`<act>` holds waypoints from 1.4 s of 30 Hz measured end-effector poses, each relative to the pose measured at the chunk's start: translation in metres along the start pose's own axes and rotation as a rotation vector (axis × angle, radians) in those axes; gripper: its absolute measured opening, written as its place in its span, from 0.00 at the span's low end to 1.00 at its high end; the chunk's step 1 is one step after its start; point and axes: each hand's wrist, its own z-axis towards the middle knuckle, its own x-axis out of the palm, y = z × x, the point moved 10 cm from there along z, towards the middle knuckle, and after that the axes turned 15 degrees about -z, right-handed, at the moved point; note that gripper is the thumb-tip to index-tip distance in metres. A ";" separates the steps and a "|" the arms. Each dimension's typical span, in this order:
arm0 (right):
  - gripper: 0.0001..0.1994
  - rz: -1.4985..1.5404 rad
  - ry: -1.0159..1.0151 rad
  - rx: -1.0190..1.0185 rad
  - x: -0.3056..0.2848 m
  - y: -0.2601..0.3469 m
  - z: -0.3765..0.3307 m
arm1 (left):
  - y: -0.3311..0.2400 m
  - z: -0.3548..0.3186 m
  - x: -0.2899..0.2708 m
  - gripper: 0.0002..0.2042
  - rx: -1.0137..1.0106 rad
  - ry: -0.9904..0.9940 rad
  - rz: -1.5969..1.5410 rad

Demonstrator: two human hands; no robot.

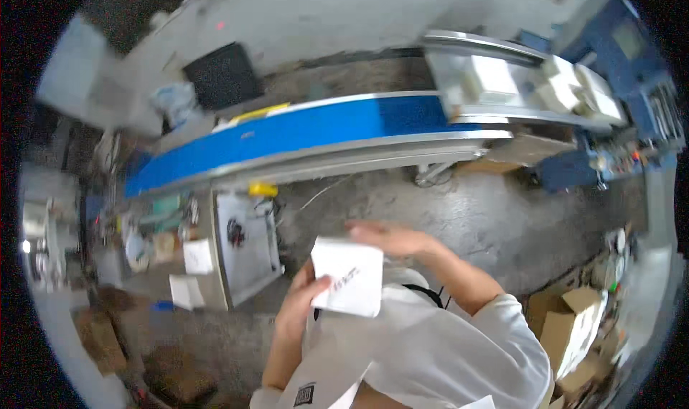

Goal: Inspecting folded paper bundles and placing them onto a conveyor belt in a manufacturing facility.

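White packet (352,272) rests on a one-handed hold above the concrete

From the head camera, you hold the square white packet in front of your white shirt (423,333), its dark-marked face turned up. Your left hand (296,301) is closed on the packet's left edge, thumb on the face and fingers behind. Your right hand (387,238), blurred, has its fingers stretched out by the upper right corner; that grip shows nothing in it, and whether it touches the packet you cannot tell from here. Beyond lies the blue conveyor belt (308,130), with white blocks (494,78) on the metal table (527,107) at its right end; a cluttered bench (215,283) stands to your left. With only one edge pinched, the packet could tilt or slip to the floor (359,201) if your thumb eases. A hurried sweep of your right hand might knock or crease its corner, and squeezing too hard could buckle the edge.
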 end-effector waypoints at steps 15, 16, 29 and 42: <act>0.42 0.579 -0.281 0.037 0.036 -0.025 0.094 | -0.050 0.012 -0.044 0.36 0.266 -0.375 0.005; 0.43 0.596 -0.244 0.051 0.041 -0.013 0.102 | -0.058 0.007 -0.048 0.36 0.245 -0.385 0.010; 0.44 0.256 -0.179 -0.036 0.098 0.101 0.212 | -0.139 -0.061 -0.163 0.33 0.348 -0.251 -0.139; 0.35 0.295 -0.139 -0.011 0.180 0.211 0.359 | -0.239 -0.143 -0.298 0.39 0.630 -0.342 -0.249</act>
